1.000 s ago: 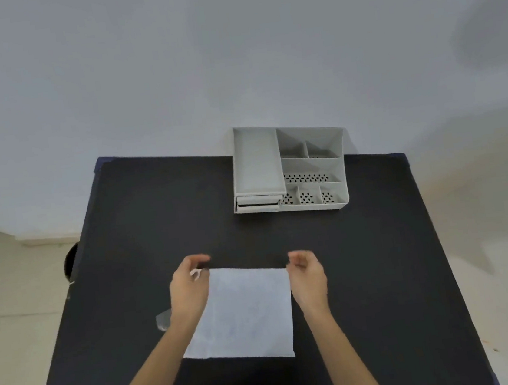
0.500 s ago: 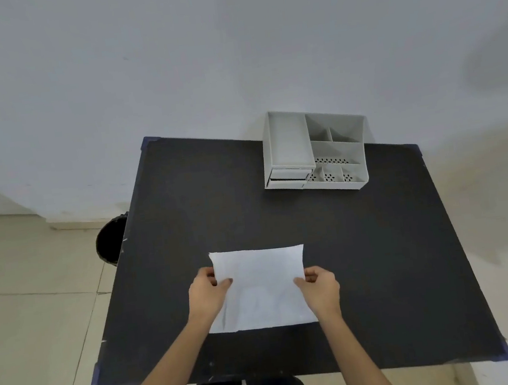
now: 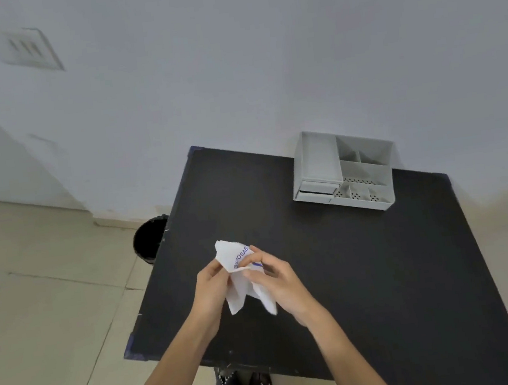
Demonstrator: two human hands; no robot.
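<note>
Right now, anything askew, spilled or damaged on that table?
Only the white sheet: it is bunched and creased between the left hand and right hand, held above the black table rather than lying flat. The grey organizer stands upright at the far edge. Nothing is spilled or visibly broken.

— Where did the one camera sit?
— On the person's head, wide-angled, looking forward and steeply down across the matte black square table (image 3: pixel 366 274), turned somewhat left, so the beige tiled floor (image 3: pixel 40 327) and round black bin (image 3: pixel 150 240) filled that side.
— How near?
— Close: the left hand (image 3: pixel 212 287) and right hand (image 3: pixel 281 281), gripping a crumpled white paper sheet (image 3: pixel 232 253), sat just below centre. The pale grey plastic compartment organiser (image 3: pixel 319 166) stood farther off, by the white wall (image 3: pixel 263 64).
</note>
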